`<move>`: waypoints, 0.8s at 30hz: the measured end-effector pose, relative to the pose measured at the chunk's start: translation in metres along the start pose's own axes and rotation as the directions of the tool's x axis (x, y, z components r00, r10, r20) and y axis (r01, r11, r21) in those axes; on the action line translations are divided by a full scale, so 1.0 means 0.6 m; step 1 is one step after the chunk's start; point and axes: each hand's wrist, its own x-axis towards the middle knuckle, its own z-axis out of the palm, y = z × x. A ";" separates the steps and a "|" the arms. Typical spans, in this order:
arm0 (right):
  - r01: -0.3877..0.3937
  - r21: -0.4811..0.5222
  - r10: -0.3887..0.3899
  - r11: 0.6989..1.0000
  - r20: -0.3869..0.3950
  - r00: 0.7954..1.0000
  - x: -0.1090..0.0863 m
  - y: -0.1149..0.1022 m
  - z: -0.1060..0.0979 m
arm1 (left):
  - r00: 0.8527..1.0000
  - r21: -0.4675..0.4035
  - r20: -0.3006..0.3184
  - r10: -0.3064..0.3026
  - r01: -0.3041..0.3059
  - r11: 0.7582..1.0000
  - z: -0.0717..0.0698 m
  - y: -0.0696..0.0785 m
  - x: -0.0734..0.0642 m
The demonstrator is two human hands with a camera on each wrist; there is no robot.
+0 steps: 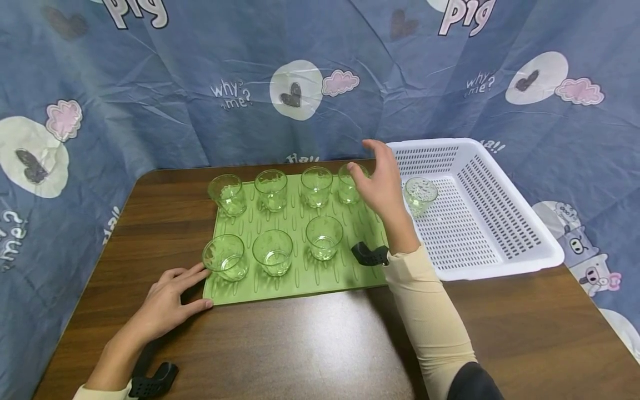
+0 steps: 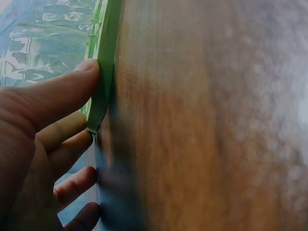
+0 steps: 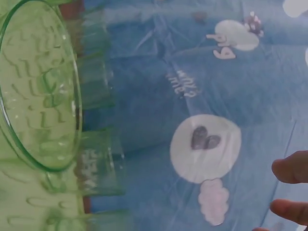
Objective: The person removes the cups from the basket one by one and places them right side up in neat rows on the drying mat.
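Several clear glasses stand on a green ridged mat [image 1: 295, 283], in a back row and a front row. My left hand [image 1: 167, 303] rests at the mat's front left corner, thumb against its edge and fingers extended beside the front left glass [image 1: 227, 258]. In the left wrist view, the thumb [image 2: 62, 94] touches the green rim. My right hand [image 1: 382, 180] is raised near the back right glass [image 1: 348, 189], thumb and fingers spread apart with nothing between them. It partly covers that glass. Fingertips [image 3: 288, 168] show at the right wrist view's edge.
A white perforated basket [image 1: 525, 222] stands on the right of the wooden table [image 1: 300, 344], with one glass [image 1: 420, 194] inside at its left. A blue printed cloth [image 1: 190, 83] hangs behind the table. A black strap sits on each wrist.
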 end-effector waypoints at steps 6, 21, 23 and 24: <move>0.026 -0.061 -0.019 0.998 0.102 0.995 0.004 -0.015 -0.058 | 1.000 0.000 -0.004 0.000 0.000 1.000 -0.003 0.001 0.001; -0.153 -0.204 0.199 0.967 0.229 0.953 0.047 0.105 -0.225 | 0.999 -0.005 0.037 -0.027 0.027 1.000 -0.001 0.003 -0.001; -0.177 -0.224 0.229 0.958 0.233 0.945 0.045 0.119 -0.237 | 0.999 -0.005 0.034 -0.027 0.027 1.000 -0.002 0.003 -0.001; -0.178 -0.231 0.232 0.957 0.231 0.945 0.045 0.125 -0.240 | 0.999 -0.004 0.031 -0.028 0.028 1.000 -0.002 0.003 -0.001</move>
